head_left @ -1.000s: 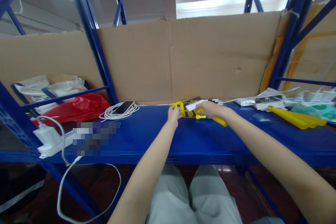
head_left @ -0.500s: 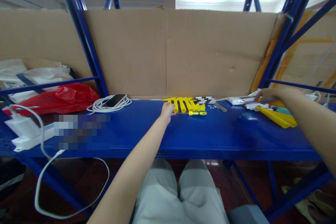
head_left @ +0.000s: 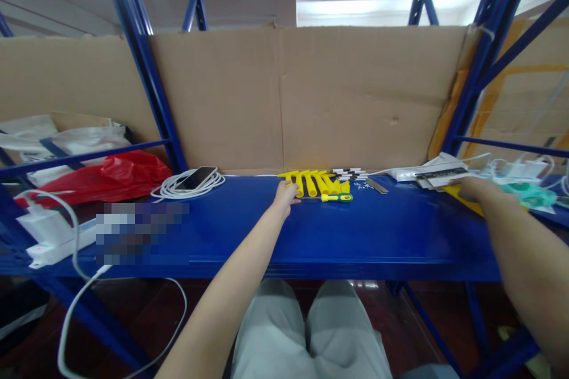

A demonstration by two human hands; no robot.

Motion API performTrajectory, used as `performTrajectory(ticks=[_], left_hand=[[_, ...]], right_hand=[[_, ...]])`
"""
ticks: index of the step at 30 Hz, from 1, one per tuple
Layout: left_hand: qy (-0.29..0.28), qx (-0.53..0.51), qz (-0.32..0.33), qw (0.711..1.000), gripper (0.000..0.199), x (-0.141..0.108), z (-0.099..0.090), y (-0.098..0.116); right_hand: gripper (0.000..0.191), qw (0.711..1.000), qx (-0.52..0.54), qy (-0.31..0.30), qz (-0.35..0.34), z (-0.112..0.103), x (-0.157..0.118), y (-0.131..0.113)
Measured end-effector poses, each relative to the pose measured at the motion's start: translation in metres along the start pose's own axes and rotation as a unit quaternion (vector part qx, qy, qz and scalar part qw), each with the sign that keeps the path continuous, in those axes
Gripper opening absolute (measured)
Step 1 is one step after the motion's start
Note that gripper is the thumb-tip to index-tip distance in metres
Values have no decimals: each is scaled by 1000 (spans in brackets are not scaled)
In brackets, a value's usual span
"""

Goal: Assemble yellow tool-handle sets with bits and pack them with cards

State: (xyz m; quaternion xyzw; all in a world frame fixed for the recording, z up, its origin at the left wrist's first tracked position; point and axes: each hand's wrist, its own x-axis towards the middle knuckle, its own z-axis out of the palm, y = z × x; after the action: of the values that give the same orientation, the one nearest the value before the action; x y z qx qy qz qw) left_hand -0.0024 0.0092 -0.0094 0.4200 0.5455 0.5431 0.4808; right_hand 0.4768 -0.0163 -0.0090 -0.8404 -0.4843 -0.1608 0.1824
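Observation:
My left hand (head_left: 285, 195) is at the left end of a row of yellow T-shaped plastic handles (head_left: 312, 185). Its thumb and fingers close around the leftmost handle, whose lower part is hidden. Just right of the thumb, a screwdriver (head_left: 336, 198) with a yellow and green grip lies crosswise before the row. Over on the right, my right hand (head_left: 473, 190) reaches down with bent fingers onto another yellow handle (head_left: 462, 196). The fingertips are partly hidden, and the arm is slightly blurred.
Black-and-white strips (head_left: 349, 174) and a metal piece (head_left: 377, 186) lie right of the row. A phone (head_left: 200, 177) rests on a coiled white cable (head_left: 166, 190) at left. White packets (head_left: 438, 167) and a teal item (head_left: 528, 192) are at right. Cardboard (head_left: 222, 100) stands behind the blue shelf (head_left: 377, 237).
My right hand has moved down and nearer, from the white packets onto the yellow handles at right. My left hand stays at the row. The view has tipped up slightly.

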Motion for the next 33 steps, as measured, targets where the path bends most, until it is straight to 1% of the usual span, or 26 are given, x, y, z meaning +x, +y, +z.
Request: performTrajectory(ticks=[2, 3, 6, 8, 11, 14, 15, 17, 18, 19, 21, 22, 24, 26, 27, 29, 33], left_hand=[[0, 1, 2, 1000, 38, 0, 0, 0], [0, 2, 2, 1000, 38, 0, 1, 0], [0, 6, 4, 1000, 38, 0, 1, 0], [1, 11, 10, 1000, 38, 3, 1, -1], [20, 36, 37, 998, 37, 10, 0, -4], [81, 100, 101, 987, 39, 19, -3, -9], [97, 141, 132, 976, 38, 21, -5, -10], [132, 248, 160, 946, 35, 23, -8, -13], [142, 297, 166, 930, 35, 24, -10, -14], [147, 342, 166, 913, 37, 23, -10, -16], [139, 411, 159, 887, 42, 22, -11, -19], [129, 437, 154, 877, 44, 22, -11, -20], [106, 475, 149, 861, 47, 22, -12, -22], [85, 502, 154, 847, 46, 22, -13, -24], [76, 513, 157, 840, 46, 22, -13, -24], [65, 530, 163, 830, 44, 21, -14, -25], [69, 540, 179, 819, 43, 16, -16, -23]], right_hand=[[41, 993, -60, -97, 26, 0, -1, -1], [44, 988, -83, -127, 28, -1, -3, -2], [46, 983, -110, -146, 15, -9, -11, -10], [44, 982, -113, -149, 19, -15, -18, -16], [44, 985, -111, -130, 36, -25, -29, -29], [45, 988, -95, -116, 26, -35, -38, -49], [46, 990, -86, -113, 13, -37, -40, -57], [45, 993, -65, -95, -3, -42, -43, -74], [44, 995, -43, -85, -17, -44, -44, -84], [43, 997, -16, -74, -16, -45, -44, -94], [45, 998, 62, -26, -5, -45, -44, -114], [44, 994, 107, -3, -13, -44, -44, -124], [43, 981, 187, 50, 6, -38, -45, -143], [39, 963, 253, 95, 13, -27, -47, -158], [37, 954, 279, 107, 4, -20, -49, -164], [33, 944, 311, 106, -33, -7, -53, -173], [26, 940, 304, 51, -149, 12, -63, -178]])
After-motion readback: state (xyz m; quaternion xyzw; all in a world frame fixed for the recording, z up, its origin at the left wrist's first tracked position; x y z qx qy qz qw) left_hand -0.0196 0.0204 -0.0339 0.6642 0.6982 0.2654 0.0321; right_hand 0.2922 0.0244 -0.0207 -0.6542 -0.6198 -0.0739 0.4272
